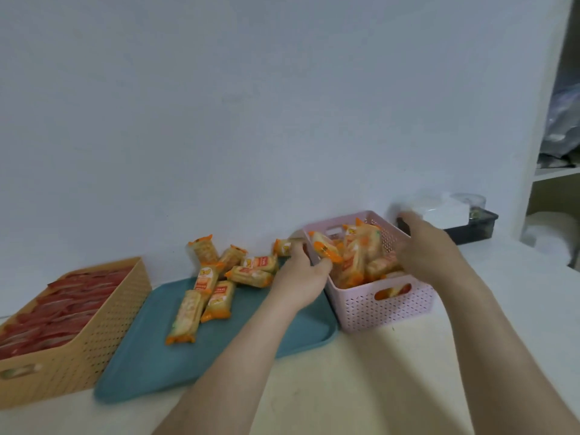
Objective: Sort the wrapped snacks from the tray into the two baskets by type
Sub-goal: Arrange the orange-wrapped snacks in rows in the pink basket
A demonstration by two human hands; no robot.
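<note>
A teal tray (219, 353) lies on the table with several orange wrapped snacks (216, 287) strewn over its far half. To its left stands a yellow basket (94, 340) filled with red wrapped snacks (56, 315). A pink basket (392, 312) to the tray's right holds several orange snacks. My left hand (298, 277) grips one orange snack (326, 251) just over the pink basket's left rim. My right hand (430, 249) lies over the basket's far right rim with its fingers curled down inside; what they touch is hidden.
A black box (477, 229) with a white container on it sits at the back right against the wall. White shelves (552, 172) rise at the right edge. Bare table runs along the front.
</note>
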